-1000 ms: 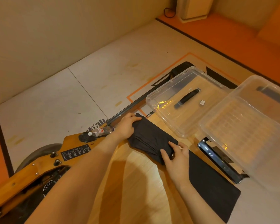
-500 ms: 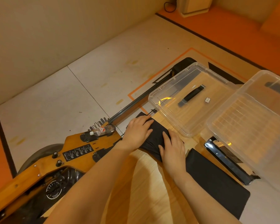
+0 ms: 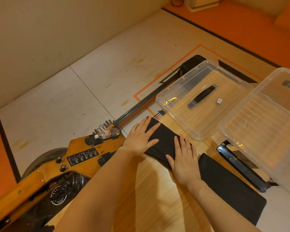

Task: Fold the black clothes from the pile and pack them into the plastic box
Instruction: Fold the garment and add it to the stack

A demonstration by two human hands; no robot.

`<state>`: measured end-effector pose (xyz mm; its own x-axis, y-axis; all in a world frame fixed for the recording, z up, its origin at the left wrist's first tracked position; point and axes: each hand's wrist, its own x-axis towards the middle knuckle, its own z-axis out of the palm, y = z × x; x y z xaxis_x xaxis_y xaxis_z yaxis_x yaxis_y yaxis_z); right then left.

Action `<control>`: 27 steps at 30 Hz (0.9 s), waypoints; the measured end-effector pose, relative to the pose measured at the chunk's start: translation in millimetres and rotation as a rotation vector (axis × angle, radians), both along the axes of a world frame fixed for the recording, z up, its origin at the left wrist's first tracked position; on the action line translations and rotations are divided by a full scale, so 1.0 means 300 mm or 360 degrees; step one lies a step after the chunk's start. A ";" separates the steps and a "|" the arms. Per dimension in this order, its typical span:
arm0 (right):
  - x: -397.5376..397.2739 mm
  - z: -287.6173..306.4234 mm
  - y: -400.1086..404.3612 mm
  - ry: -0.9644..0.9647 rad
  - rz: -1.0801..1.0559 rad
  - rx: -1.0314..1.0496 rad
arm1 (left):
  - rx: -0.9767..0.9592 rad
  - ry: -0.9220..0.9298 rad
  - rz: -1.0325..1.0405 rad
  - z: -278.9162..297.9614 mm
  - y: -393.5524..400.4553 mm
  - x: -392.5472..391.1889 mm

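A folded black garment (image 3: 164, 141) lies on the wooden tabletop (image 3: 157, 198). My left hand (image 3: 141, 136) rests flat on its far-left end, fingers straight. My right hand (image 3: 182, 156) presses flat on its near end, fingers spread. To the right of that hand lies a second flat black cloth (image 3: 228, 185). Just beyond the garment sits a clear plastic lid (image 3: 199, 97) with a black handle, upside down. A clear plastic box (image 3: 264, 128) stands at the right.
A wooden rowing machine (image 3: 60, 164) with a long black rail stretches along the table's left side. A small plastic bottle (image 3: 107, 133) lies on it. A black glossy frame (image 3: 241, 166) sits under the box. Pale floor lies beyond.
My left hand released its grip on the garment's far end and flattened on it. My right hand slid onto the near end. Both now press the fold down.
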<state>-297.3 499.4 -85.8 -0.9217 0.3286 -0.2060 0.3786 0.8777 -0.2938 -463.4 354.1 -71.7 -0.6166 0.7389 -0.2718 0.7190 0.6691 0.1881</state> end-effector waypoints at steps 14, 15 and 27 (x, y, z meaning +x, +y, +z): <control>-0.011 0.251 -0.037 0.0015 0.0071 -0.0050 | 0.0159 0.0060 0.0468 0.209 -0.120 0.164; -0.011 0.270 -0.047 0.0025 0.0118 -0.0030 | 0.0154 0.0076 0.0490 0.230 -0.144 0.186; -0.073 0.491 -0.412 0.0180 0.1013 -0.0033 | 0.0191 0.0225 0.1328 0.435 -0.607 0.486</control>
